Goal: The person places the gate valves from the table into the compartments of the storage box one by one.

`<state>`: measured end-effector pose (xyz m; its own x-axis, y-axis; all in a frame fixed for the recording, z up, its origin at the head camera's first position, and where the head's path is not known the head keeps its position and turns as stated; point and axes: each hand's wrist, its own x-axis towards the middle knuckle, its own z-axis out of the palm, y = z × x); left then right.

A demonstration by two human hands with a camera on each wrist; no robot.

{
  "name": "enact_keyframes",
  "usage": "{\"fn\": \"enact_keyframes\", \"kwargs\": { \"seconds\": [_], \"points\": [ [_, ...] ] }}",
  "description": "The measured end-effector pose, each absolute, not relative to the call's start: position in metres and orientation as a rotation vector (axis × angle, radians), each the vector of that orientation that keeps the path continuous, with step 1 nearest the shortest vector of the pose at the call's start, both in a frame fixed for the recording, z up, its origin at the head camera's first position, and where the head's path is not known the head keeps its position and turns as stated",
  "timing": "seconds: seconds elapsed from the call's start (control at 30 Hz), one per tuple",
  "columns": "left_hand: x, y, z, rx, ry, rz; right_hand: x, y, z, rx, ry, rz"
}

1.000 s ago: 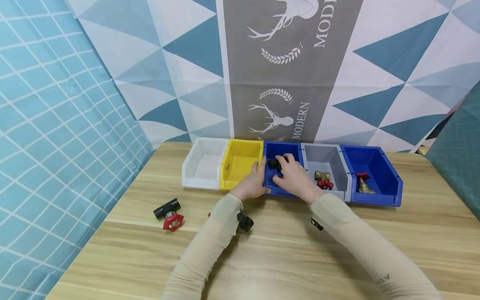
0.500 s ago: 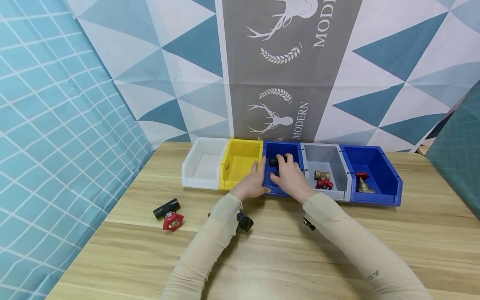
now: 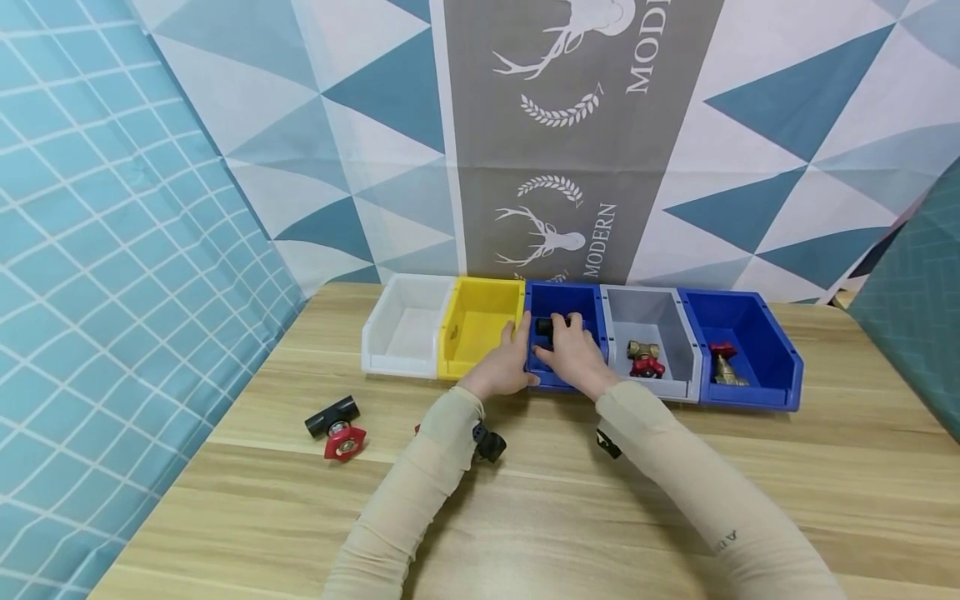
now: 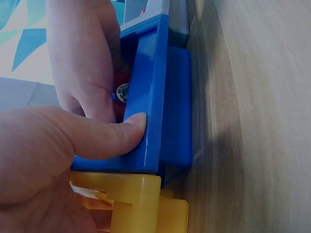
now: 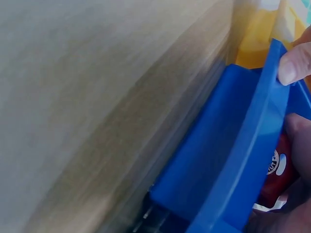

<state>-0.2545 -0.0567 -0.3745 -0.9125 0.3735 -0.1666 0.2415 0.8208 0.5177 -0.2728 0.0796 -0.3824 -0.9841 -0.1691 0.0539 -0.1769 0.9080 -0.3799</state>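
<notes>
In the head view my right hand (image 3: 576, 354) reaches into the middle blue bin (image 3: 566, 293) and holds a black valve (image 3: 543, 327) low inside it. The valve's red handle (image 4: 120, 92) shows between that hand and the bin's front wall in the left wrist view. My left hand (image 3: 504, 365) grips the same bin at its left front corner. Its thumb (image 4: 131, 131) presses on the front lip, while the fingers lie along the side beside the yellow bin (image 3: 480, 325). The right fingers hide much of the valve.
A white bin (image 3: 408, 325) stands at the row's left end. The grey bin (image 3: 648, 312) and right blue bin (image 3: 738, 325) each hold a brass valve with a red handle. A black valve (image 3: 335, 425) lies on the table; another black piece (image 3: 491, 447) shows by the left sleeve.
My right hand and forearm have shifted a little left, and the black valve has sunk lower into the middle blue bin. The left hand keeps its grip in place.
</notes>
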Motion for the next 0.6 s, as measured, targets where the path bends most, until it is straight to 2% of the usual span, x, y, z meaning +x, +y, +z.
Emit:
{"fn": "enact_keyframes", "kwargs": {
  "seconds": [0.6],
  "points": [
    [-0.255, -0.058, -0.376, 0.503, 2.747, 0.729, -0.278, 0.078, -0.394, 0.225, -3.092, 0.607]
  ]
}}
